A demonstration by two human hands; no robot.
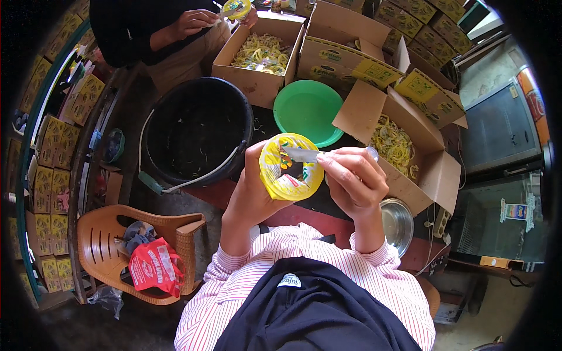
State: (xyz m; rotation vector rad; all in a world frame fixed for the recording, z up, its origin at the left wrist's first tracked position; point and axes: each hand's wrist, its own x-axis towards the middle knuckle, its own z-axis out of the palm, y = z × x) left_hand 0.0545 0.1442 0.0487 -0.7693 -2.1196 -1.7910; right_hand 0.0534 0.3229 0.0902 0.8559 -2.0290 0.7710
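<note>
My left hand [246, 190] is wrapped round the side of a plastic cup [270, 175] with a yellow patterned rim, its round top turned up toward me. In my right hand [358, 180] is a small knife [301, 155], pinched near the base of its blade. The blade lies across the upper part of the cup's top, and its tip is over the film there. Part of the cup's dark inside and some coloured print show through the top. Most of the knife's handle is hidden by my fingers.
Beyond my hands stand a black bucket [196, 128], a green basin [307, 108] and cardboard boxes of yellow ring-like strips [391, 143]. A metal bowl [398, 225] is at right. A brown chair [99, 240] holds a red bag [155, 266]. Across, another person's hand [195, 22] works on a similar cup.
</note>
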